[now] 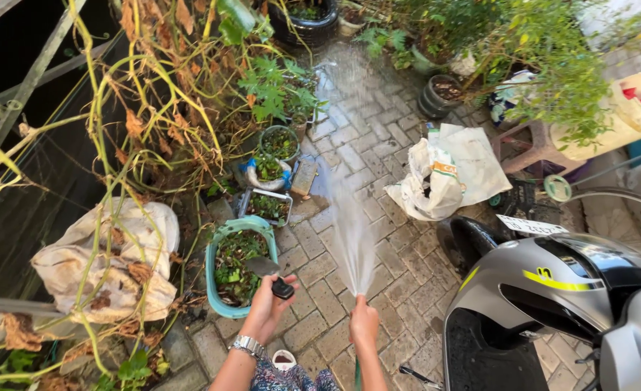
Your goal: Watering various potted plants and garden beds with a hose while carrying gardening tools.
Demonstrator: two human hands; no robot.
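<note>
My right hand (364, 323) grips the end of a green hose (356, 375), and a fan of water spray (349, 224) shoots forward over the brick paving toward the potted plants. My left hand (268, 303), with a metal watch on the wrist, holds a small trowel (270, 274) with a black handle and a grey blade. The blade hangs over a teal oval planter (215, 289) holding soil and small green plants. Beyond it stand a rectangular planter (268, 205) and a round pot (280, 143).
A grey scooter (559, 297) stands close on the right. A white sack (443, 174) lies on the wet paving (378, 130). A bundled cloth (110, 261) and dry vines fill the left. Leafy shrubs and dark pots (440, 95) line the back.
</note>
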